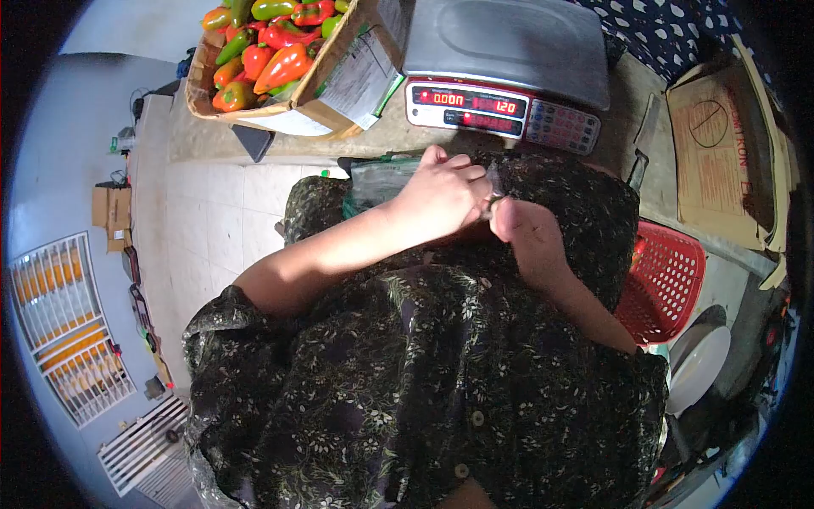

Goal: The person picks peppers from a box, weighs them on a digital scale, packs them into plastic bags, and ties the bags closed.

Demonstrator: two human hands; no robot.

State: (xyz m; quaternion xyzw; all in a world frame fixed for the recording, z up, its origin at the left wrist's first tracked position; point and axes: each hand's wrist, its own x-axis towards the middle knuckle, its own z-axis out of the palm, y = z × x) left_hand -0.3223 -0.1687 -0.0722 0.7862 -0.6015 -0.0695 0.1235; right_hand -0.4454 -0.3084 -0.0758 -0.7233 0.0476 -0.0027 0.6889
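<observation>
My left hand is closed, its fingers curled in a pinch above my lap. Close against it, my right hand is closed too, thumb toward the left fingers. A thin bit of see-through plastic shows between the hands; its lower part is hidden by the fingers. A greenish see-through plastic bag lies on my lap behind the left wrist. Just beyond the hands stands a digital scale with a bare metal pan and lit red digits.
Left of the scale, a cardboard box holds red, green and orange peppers. A knife lies to the right, near an open carton. A red perforated basket and a white round dish are at my right side.
</observation>
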